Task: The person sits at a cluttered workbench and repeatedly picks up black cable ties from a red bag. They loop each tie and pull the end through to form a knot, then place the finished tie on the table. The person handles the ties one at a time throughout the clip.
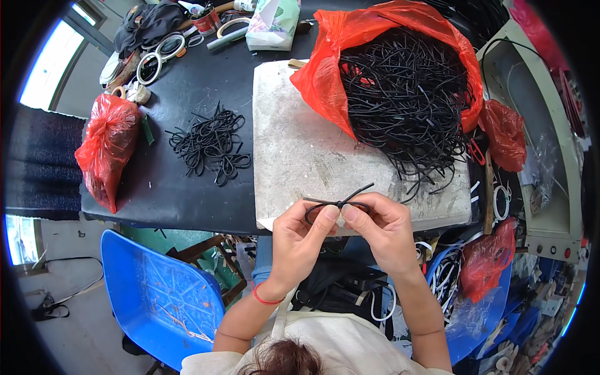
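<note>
Person's hair (287, 359) nearest camera, below fingers (376, 202). Black cord (339, 204), looped bow-like, between fingers, over near edge of pale board (300, 131). Left hand (304, 234), right hand (384, 230) both grasping it, thumbs (326, 217) either side of knot (339, 204). Judgement: pull both sides evenly, pinch close to knot so it tightens centred. Beyond fingers: looped cord pile (212, 140) leftward, red bag (324, 81) of loose cords (406, 81) rightward.
</note>
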`<state>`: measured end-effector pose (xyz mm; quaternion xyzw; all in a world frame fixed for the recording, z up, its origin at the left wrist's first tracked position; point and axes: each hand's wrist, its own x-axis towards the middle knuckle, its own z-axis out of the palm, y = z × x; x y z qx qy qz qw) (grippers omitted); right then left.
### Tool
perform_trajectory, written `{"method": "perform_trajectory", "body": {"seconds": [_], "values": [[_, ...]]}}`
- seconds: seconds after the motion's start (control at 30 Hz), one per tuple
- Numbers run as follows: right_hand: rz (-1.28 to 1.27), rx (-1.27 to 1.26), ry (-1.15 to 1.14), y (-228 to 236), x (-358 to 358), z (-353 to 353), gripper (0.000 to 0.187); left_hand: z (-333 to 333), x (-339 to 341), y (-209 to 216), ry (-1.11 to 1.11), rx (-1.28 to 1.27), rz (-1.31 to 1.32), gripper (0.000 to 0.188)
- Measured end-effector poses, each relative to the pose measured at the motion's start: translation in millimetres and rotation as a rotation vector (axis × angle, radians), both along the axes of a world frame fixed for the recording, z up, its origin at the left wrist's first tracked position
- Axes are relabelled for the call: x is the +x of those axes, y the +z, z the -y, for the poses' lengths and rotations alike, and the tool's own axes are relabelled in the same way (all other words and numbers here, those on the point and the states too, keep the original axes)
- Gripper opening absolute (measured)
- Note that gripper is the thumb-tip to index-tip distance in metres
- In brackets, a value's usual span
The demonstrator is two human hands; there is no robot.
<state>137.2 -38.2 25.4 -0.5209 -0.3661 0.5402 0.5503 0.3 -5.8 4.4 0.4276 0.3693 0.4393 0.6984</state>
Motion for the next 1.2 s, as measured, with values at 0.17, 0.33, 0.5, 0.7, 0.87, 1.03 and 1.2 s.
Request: {"method": "perform_trajectory", "body": {"seconds": [0.17, 0.33, 0.5, 0.7, 0.87, 1.03, 1.2], "values": [[-0.027, -0.014, -0.033, -0.9, -4.4, 1.8, 0.014, -1.7, 0.5, 1.6, 0.033, 0.000, -0.053, 0.016], [-0.153, -0.032, -0.026, -8.3, -5.3, 0.3, 0.013, -4.3, 7.2, 4.3, 0.110, -0.028, 0.039, 0.018], [-0.129, -0.124, 0.019, -8.4, -12.3, 1.1, 0.010, -11.5, 6.2, 13.3, -0.002, -0.257, 0.243, 0.024], [0.288, 0.130, -0.090, 6.9, 8.2, -9.2, 0.012, -22.0, -12.7, 17.5, -0.277, -0.190, 0.104, 0.019], [0.075, 0.120, 0.067, 12.2, -2.4, -13.2, 0.015, -16.9, -10.2, 15.8, -0.327, -0.100, 0.091, 0.020], [0.024, 0.005, -0.003, 13.4, -11.5, -7.9, 0.018, -14.3, -10.6, 13.7, -0.348, -0.095, 0.103, 0.020], [-0.077, -0.085, 0.035, 14.7, -4.7, -8.8, 0.022, -12.7, -10.5, 19.6, -0.377, -0.137, 0.107, 0.020]]}}
